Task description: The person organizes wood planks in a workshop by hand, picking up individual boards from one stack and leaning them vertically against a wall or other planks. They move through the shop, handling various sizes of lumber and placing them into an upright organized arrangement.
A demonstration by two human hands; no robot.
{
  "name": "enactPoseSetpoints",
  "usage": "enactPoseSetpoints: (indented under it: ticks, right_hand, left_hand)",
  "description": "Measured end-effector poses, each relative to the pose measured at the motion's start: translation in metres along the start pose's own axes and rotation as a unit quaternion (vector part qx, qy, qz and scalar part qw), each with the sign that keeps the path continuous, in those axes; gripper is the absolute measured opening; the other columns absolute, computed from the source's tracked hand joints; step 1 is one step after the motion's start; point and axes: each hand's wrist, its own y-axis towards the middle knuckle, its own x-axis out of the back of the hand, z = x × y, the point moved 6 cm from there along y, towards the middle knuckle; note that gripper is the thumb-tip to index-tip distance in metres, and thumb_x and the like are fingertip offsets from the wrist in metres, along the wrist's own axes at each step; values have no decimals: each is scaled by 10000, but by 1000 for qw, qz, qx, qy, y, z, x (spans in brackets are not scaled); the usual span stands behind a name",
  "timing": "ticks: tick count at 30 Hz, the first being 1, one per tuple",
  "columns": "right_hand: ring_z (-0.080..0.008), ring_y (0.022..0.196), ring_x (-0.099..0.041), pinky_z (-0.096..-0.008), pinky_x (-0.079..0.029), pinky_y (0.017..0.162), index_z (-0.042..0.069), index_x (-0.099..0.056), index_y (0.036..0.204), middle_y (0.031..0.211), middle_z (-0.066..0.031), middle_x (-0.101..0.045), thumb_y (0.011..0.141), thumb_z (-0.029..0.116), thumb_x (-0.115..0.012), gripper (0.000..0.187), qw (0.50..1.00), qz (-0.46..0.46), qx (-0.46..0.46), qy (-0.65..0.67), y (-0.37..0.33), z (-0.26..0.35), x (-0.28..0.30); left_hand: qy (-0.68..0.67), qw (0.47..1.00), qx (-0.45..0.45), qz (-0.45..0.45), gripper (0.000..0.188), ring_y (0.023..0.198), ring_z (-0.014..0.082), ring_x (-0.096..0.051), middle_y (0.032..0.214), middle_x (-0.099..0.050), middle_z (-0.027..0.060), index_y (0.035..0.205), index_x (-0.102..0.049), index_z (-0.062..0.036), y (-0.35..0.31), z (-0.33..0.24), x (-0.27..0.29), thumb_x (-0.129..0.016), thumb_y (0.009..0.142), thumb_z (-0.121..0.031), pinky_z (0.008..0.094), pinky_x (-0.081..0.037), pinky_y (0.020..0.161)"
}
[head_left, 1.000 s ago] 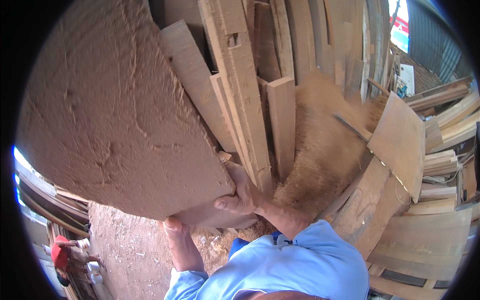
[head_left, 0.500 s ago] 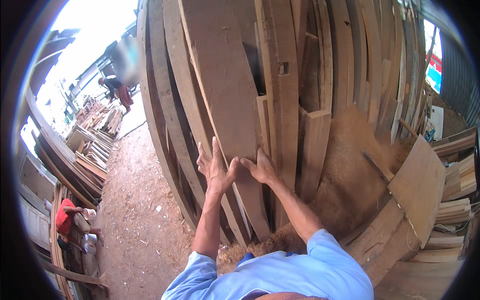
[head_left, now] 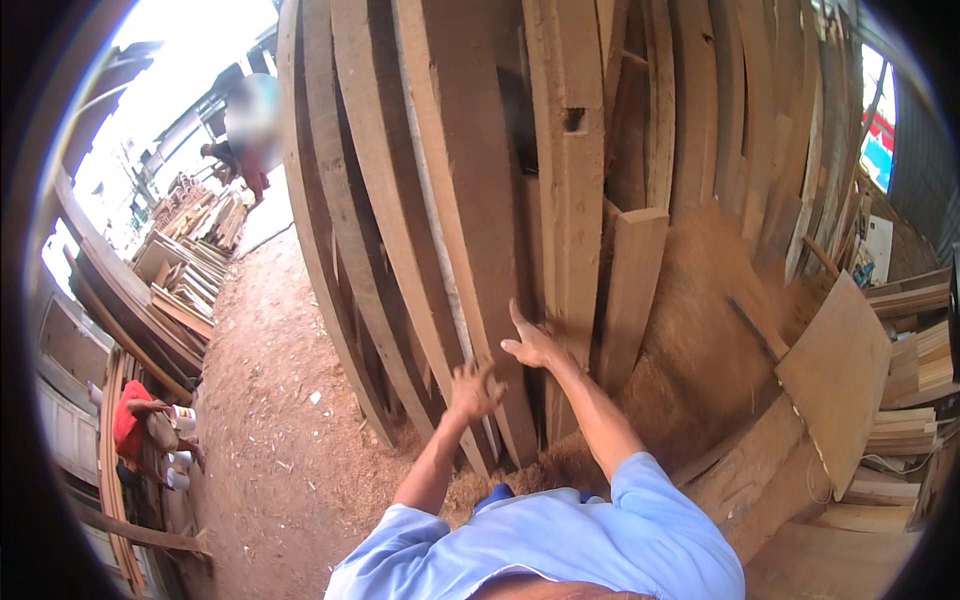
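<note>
A long, wide brown wooden plank point(head_left: 475, 190) stands upright before me, its lighter narrow side and part of its broad face showing. My left hand point(head_left: 478, 392) is low at its left edge, fingers bent and closed against the wood; some fingertips are hard to make out. Higher up, my right hand point(head_left: 535, 348) lies at the plank's right edge. Its thumb points left over the face and its index finger stretches upward; the other fingers are partly hidden. Just right of it stands a thick beam with a square notch point(head_left: 568, 190).
More upright beams point(head_left: 350, 190) lean at the left, and a short board point(head_left: 635, 280) at the right. Sawdust point(head_left: 690, 330) covers the ground there, near a tilted wooden panel point(head_left: 835, 375). A person in red point(head_left: 135, 425) sits at far left; another bends over farther back.
The plank has turned, so more of its narrow left side shows. My hands, earlier thumb to thumb across its face, are apart; the left has moved down and its fingers have bent.
</note>
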Motion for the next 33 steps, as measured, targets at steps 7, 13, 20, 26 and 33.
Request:
enactPoseSetpoints:
  ticks: [7, 13, 20, 26, 33]
  right_hand:
    - [-364, 1239, -518, -394, -419, 1024, -97, -474, 1317, 1324, -289, -517, 888, 387, -547, 650, 999, -2, -51, 16, -73, -206, -142]
    - [-384, 1061, -625, -440, -500, 900, -16, -699, 993, 1083, -252, -654, 772, 364, -631, 445, 957, 186, -220, -34, -240, -392, -302]
    - [-393, 978, -636, -481, -487, 870, 9, -697, 917, 990, -239, -665, 863, 368, -513, 407, 970, 127, -142, -150, -197, -312, -194]
    - [-395, 964, -632, -472, -491, 871, 23, -676, 1006, 954, -240, -664, 881, 337, -532, 368, 984, -61, -164, 24, -203, -233, -69]
    - [-391, 1269, -421, -497, -328, 1060, 54, -595, 1229, 1382, -208, -455, 887, 344, -583, 448, 830, -372, -401, -109, -358, -265, 4]
  left_hand:
    - [-228, 843, -124, 471, 548, 1217, 339, -523, 1321, -545, 214, 1337, -520, -78, -190, 27, -195, -535, 900, -407, 417, -417, 1029]
    - [-312, 847, 319, 289, 545, 1218, 366, -536, 1271, -581, 243, 1297, -531, 22, -256, 113, -222, -562, 908, -357, 388, -424, 1016]
    - [-158, 955, 251, -29, 634, 1160, 333, -549, 1246, -570, 237, 1360, -458, 0, -133, 132, -100, -670, 860, -328, 420, -429, 981]
    - [-94, 921, 2, -377, 743, 1294, 454, -385, 1387, -409, 298, 1407, -365, -2, 55, 28, 128, -677, 853, -388, 530, -319, 1075]
    - [2, 875, 166, -456, 874, 1376, 512, -215, 1468, -194, 391, 1462, -345, -69, 168, -27, 197, -511, 855, -675, 554, -223, 1116]
